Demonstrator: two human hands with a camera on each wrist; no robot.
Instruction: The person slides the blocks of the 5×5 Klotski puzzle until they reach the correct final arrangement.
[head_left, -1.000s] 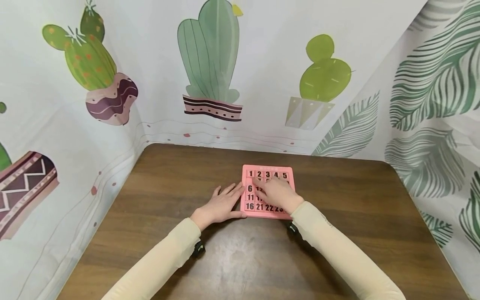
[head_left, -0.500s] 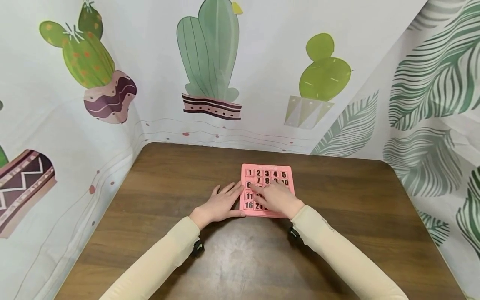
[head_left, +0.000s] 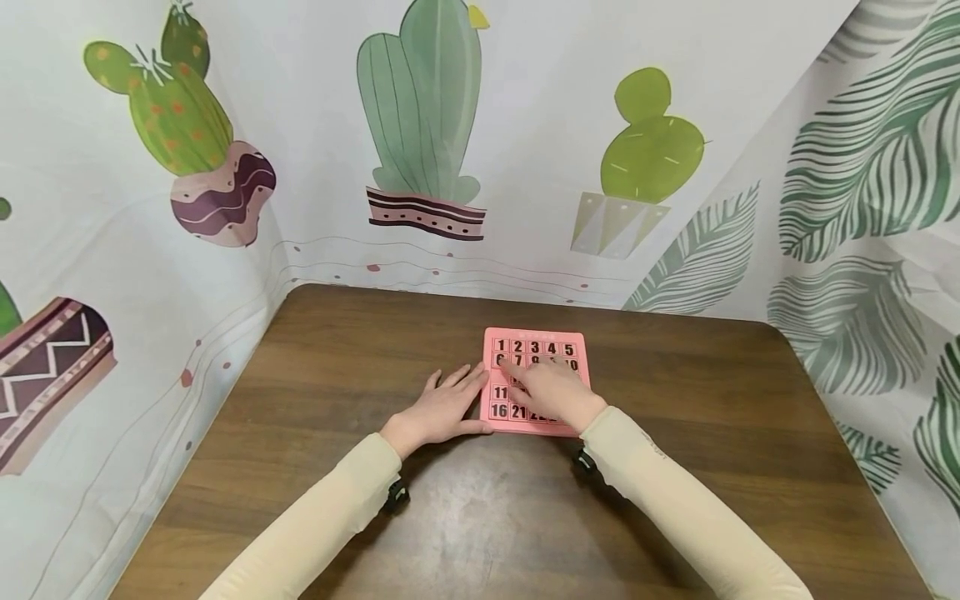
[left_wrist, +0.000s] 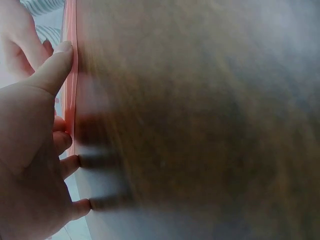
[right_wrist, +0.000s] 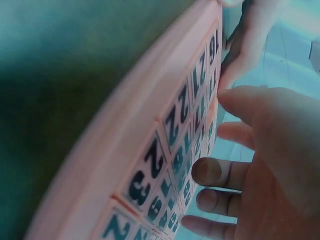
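Note:
A pink sliding number puzzle (head_left: 536,337) with black-numbered tiles lies flat on the brown table. Along its left edge lies my left hand (head_left: 441,410), fingers spread, with fingertips at the side and thumb at the near left corner. In the left wrist view its thumb (left_wrist: 59,60) overlaps the pink edge. My right hand (head_left: 553,388) is over the board, index finger pointing at the left column just below the tile 6 (head_left: 498,360). A bare pink slot lies between 6 and 11. The right hand covers several tiles; in the right wrist view 21, 22 and 23 (right_wrist: 146,171) show.
The wooden table (head_left: 360,350) spreads around the puzzle on all sides. Behind it hangs a white cloth backdrop (head_left: 540,167) printed with cacti and leaves. Dark wrist cameras sit under both cream sleeves (head_left: 315,517).
Tile 6 has slid up one row in the left column, leaving the slot beneath it. My right index finger first moved down to it, then up slightly. The left hand stays put.

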